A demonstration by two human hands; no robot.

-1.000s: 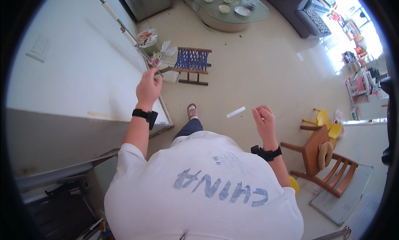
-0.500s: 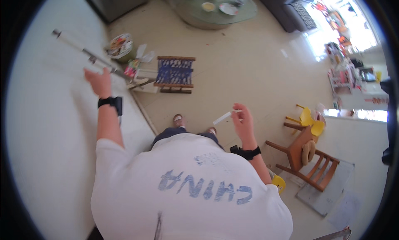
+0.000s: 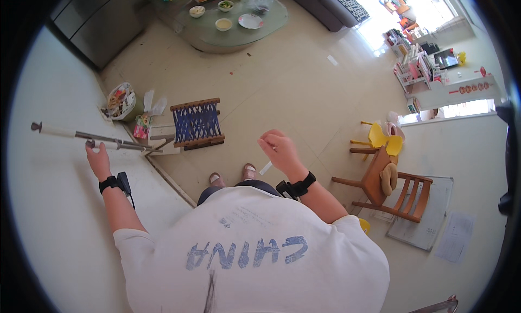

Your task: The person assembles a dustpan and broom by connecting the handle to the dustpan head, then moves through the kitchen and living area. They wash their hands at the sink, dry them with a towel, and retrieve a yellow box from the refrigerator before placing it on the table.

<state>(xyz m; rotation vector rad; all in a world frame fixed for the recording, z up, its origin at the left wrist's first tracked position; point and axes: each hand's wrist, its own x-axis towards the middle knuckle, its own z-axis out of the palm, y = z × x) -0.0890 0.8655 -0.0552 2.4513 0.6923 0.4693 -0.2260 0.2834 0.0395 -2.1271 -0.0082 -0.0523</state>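
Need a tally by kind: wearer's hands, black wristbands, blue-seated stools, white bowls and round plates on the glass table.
Left hand and right hand: 2
Black wristbands: 2
Blue-seated stool: 1
White bowls: 3
Round plate: 1
Total: 9

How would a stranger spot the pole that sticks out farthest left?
Start at the large white wall on the left of the picture. Alongside it, two slim poles run close together by the left hand. The wanted pole sticks out farther left than the neighbouring pole, its white section ending in a dark knob.
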